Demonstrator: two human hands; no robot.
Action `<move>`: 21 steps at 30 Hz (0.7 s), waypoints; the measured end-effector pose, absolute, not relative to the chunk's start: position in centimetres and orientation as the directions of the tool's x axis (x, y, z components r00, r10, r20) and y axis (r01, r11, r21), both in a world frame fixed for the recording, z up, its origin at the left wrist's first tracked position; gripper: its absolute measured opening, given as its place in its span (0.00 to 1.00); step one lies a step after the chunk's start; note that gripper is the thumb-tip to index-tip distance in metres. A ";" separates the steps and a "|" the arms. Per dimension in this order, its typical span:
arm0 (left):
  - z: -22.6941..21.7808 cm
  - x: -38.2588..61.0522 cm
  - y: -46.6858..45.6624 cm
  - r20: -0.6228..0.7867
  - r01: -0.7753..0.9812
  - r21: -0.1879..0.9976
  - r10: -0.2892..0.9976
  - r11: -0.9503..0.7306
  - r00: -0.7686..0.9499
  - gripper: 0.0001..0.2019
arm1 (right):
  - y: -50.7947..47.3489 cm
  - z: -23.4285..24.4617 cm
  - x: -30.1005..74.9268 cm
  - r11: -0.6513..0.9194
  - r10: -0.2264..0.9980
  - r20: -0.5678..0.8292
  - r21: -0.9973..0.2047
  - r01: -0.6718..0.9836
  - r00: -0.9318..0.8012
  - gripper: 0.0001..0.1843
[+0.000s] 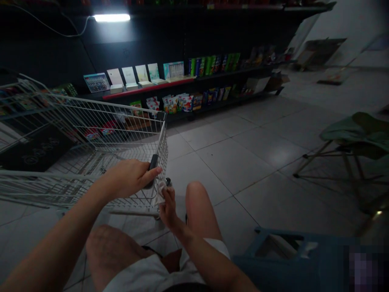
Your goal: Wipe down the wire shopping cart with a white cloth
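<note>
A metal wire shopping cart (115, 106) stands in front of me and to the left, its basket seen from one end. My left hand (129, 178) is closed over the top edge of that end, at a dark plastic piece (154, 162), with the thumb lying over it. Lower down and to the right, my right hand (168, 207) pinches a crumpled white cloth (160, 194) against the outside of the wire mesh. Part of the cloth is hidden by the fingers.
Behind the cart runs a dark shelf (179, 81) with books, green and blue cans (209, 65) and snack bags (179, 103). A bright tube lamp (112, 18) hangs above. To my right are a folding chair (358, 134) and a blue plastic stool (261, 247) on the tiled floor (219, 162).
</note>
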State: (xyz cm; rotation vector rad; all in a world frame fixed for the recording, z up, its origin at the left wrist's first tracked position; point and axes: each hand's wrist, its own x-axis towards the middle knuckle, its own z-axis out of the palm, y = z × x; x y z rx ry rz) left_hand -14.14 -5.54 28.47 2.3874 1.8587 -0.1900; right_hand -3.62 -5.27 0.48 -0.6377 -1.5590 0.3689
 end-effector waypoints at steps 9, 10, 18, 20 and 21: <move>28.4 -14.6 -4.1 -0.174 0.977 -0.035 0.964 -0.210 0.201 0.28 | -5.6 2.2 -3.9 0.855 0.511 0.853 -0.493 0.163 -0.105 0.21; 28.4 -14.6 -4.1 -0.177 0.978 -0.037 0.964 -0.206 0.196 0.28 | -6.0 1.0 -4.0 0.864 0.495 0.860 -0.471 0.178 -0.126 0.21; 28.5 -15.4 -3.8 -0.174 0.982 -0.030 0.968 -0.187 0.179 0.28 | -6.1 1.4 -3.9 0.834 0.550 0.815 -0.523 0.178 -0.183 0.27; 28.5 -15.6 -3.8 -0.166 0.981 -0.037 0.969 -0.190 0.182 0.29 | -5.4 2.2 -4.3 0.835 0.542 0.824 -0.505 0.220 -0.166 0.28; 28.4 -15.7 -3.8 -0.165 0.981 -0.043 0.970 -0.188 0.178 0.29 | -5.2 2.0 -4.4 0.841 0.527 0.832 -0.482 0.246 -0.172 0.28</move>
